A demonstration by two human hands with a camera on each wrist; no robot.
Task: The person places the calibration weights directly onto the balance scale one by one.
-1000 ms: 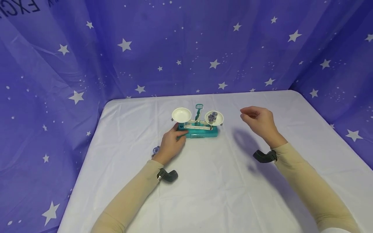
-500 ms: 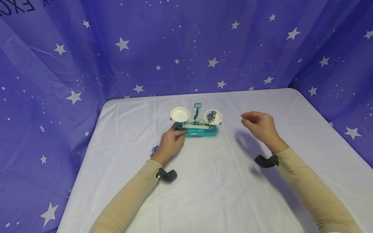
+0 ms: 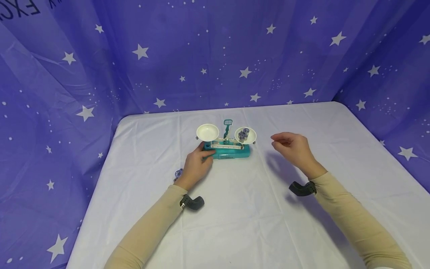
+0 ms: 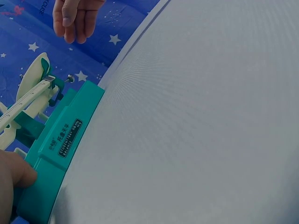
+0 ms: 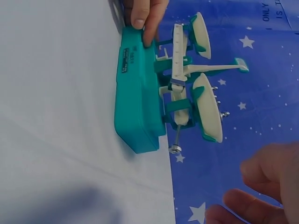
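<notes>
A teal student balance (image 3: 231, 151) with two white pans stands at the table's middle. Its left pan (image 3: 207, 132) is bare and sits higher. In the lower right pan (image 3: 251, 139) lie several small metal weights (image 3: 243, 134). My left hand (image 3: 196, 166) grips the left end of the base, its thumb (image 4: 21, 172) on the front side; some fingers are hidden behind. Off to the right of the balance, my right hand (image 3: 293, 149) hovers above the table with loosely bent fingers and nothing in them. In the right wrist view its fingers (image 5: 250, 205) are apart from the pans.
More small metal weights (image 3: 178, 173) lie by my left wrist, partly hidden by it. A white cloth covers the table (image 3: 235, 216). Behind it hangs a purple curtain (image 3: 201, 48) with white stars. Each sleeve carries a black wrist camera mount (image 3: 193, 203).
My right hand has shifted slightly, ending a little nearer the balance and lower in view. The left hand keeps its grip. The head view has tilted a little.
</notes>
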